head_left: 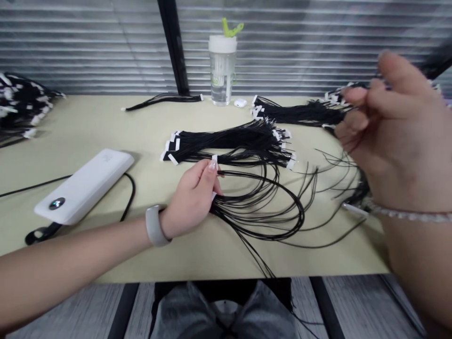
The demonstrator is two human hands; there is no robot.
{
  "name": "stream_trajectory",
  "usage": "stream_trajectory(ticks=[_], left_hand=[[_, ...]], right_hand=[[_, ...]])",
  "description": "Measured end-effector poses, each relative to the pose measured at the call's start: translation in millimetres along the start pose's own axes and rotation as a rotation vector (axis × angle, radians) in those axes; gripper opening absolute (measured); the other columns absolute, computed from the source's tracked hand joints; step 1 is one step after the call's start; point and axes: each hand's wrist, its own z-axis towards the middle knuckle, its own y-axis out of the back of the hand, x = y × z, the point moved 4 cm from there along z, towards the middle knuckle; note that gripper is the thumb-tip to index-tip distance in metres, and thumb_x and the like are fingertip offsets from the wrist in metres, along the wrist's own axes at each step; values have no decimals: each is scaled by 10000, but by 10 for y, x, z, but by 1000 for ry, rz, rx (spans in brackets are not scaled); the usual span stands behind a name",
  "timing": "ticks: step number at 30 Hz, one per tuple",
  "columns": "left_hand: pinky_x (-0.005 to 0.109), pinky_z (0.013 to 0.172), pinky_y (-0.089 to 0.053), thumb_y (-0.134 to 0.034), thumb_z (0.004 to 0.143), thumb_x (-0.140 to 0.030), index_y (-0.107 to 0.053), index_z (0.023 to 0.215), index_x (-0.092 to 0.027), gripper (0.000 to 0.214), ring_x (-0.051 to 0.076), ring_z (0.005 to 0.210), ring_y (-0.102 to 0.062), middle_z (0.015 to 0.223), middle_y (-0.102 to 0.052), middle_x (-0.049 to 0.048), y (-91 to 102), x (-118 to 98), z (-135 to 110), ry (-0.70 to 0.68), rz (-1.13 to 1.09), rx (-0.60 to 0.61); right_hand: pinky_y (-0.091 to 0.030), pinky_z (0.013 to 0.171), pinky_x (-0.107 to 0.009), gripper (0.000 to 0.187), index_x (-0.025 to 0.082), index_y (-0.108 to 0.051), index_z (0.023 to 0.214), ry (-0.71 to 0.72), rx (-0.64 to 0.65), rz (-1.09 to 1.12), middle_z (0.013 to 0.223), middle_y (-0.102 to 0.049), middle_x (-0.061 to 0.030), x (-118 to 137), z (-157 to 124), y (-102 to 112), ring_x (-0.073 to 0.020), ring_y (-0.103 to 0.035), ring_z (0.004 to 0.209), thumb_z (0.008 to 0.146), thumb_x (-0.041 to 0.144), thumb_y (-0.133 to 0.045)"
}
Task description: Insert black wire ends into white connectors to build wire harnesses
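My left hand (192, 200) rests on the table, its fingers closed round a bunch of thin black wires (261, 202) that loop out to the right. Its fingertips pinch a white connector (214, 162) at the end of one wire. My right hand (395, 136) is raised close to the camera at the right, blurred, with fingers curled and thumb up; I cannot make out anything in it. Just beyond my left hand lies a tidy bundle of black wires with white connectors (229, 141).
A white power bank (84, 186) with a black cable lies at the left. A clear water bottle (221, 66) and a small white earbud case (240, 102) stand at the back. More wire bundles lie at the back right (300, 113), back centre (162, 100) and far left (21, 103).
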Motion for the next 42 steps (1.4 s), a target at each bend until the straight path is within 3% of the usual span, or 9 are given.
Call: stream_trajectory(ticks=[3, 4, 6, 10, 17, 36, 42], left_hand=[[244, 578, -365, -302, 961, -339, -459, 629, -171, 404, 102, 542, -435, 551, -490, -17, -7, -11, -11, -16, 23, 22], [244, 570, -363, -305, 960, -340, -457, 624, -172, 405, 102, 537, -433, 548, -490, -17, -7, -15, -15, -17, 27, 23], [244, 550, -357, -305, 959, -342, -458, 636, -175, 394, 102, 524, -430, 545, -491, -19, -8, -22, -22, -16, 23, 24], [244, 512, -345, -304, 957, -348, -466, 676, -180, 365, 103, 498, -424, 545, -500, -22, -25, -49, -43, -42, 16, 67], [242, 523, -361, -319, 950, -269, -459, 634, -184, 356, 109, 512, -429, 563, -513, -6, -55, -125, -64, -144, 81, 124], [230, 519, -362, -311, 950, -288, -454, 658, -186, 341, 103, 503, -441, 561, -521, -18, -57, -147, -92, -168, 125, 160], [222, 527, -368, -328, 942, -260, -456, 653, -186, 324, 98, 503, -448, 552, -516, -25, -61, -163, -102, -179, 134, 164]], right_hand=[[-276, 453, -240, 356, 159, -551, 1185, 192, 151, -133, 791, -684, -64, 44, -289, -190, -14, -512, 502, 830, 179, -546], [-296, 438, -217, 220, 134, -612, 1032, 279, 173, -210, 703, -664, -45, 65, -406, -258, -16, -486, 471, 832, 209, -557], [-367, 470, -190, 96, 150, -644, 834, 420, 336, -386, 697, -652, -18, 83, -638, -445, -42, -529, 542, 826, 211, -571], [-431, 628, -195, 120, 169, -636, 782, 598, 545, -618, 760, -642, 5, 53, -918, -703, -68, -568, 696, 841, 153, -532], [-375, 609, -200, 144, 153, -585, 740, 645, 567, -695, 700, -591, 8, -52, -973, -802, -70, -513, 654, 854, 155, -497], [-358, 588, -230, 196, 148, -593, 739, 633, 658, -813, 727, -597, -21, 4, -1005, -780, -99, -522, 665, 858, 168, -438], [-374, 604, -222, 162, 154, -574, 751, 652, 664, -762, 726, -586, -13, 40, -1011, -766, -93, -516, 671, 851, 144, -448]])
